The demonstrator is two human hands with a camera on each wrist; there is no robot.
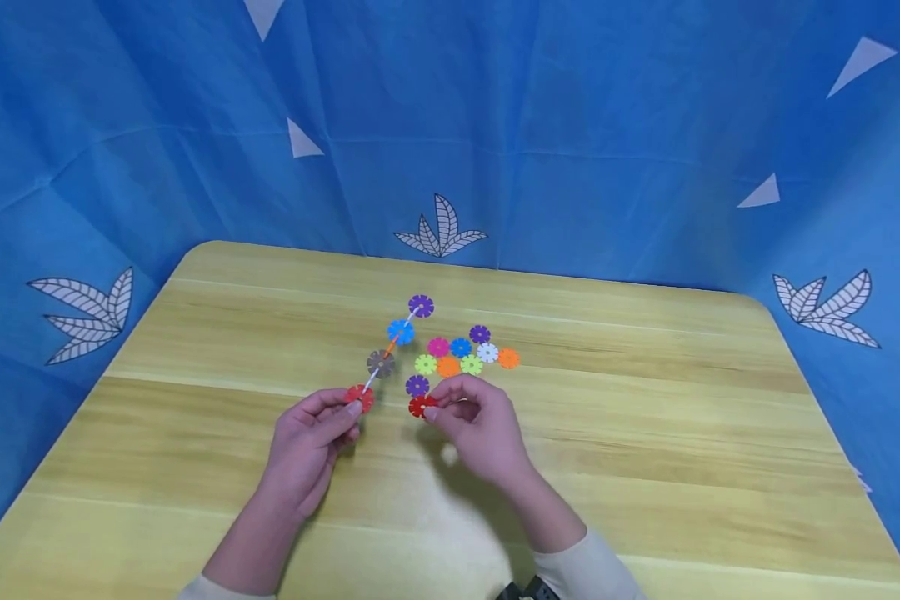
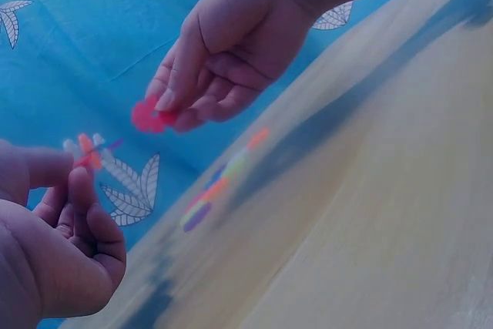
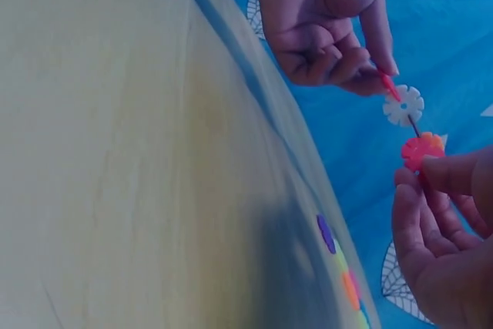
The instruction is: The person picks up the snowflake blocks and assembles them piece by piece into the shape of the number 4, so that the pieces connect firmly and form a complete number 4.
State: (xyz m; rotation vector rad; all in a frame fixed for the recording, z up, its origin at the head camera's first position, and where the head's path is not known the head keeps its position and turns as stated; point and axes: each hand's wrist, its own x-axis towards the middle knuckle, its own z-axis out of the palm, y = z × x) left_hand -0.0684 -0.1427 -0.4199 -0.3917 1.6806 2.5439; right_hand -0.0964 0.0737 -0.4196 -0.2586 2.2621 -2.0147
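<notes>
My left hand (image 1: 307,450) pinches the red end disc (image 1: 359,398) of a chain of slotted plastic snowflake discs. From that disc the chain slants up and away through a white disc seen nearly edge-on, a grey disc (image 1: 380,363), an orange one, a blue disc (image 1: 401,332), another white one and a purple disc (image 1: 421,306) at the far end. Between thumb and fingers, my right hand (image 1: 487,429) holds a loose red disc (image 1: 422,406), apart from the chain in the head view. Both hands are raised over the table, as the left wrist view shows.
Several loose discs lie flat in a cluster just beyond my right hand, among them a purple disc (image 1: 417,385), a pink disc (image 1: 438,347) and an orange disc (image 1: 508,358). The wooden table (image 1: 682,458) ends at a blue curtain (image 1: 570,125) with leaf prints.
</notes>
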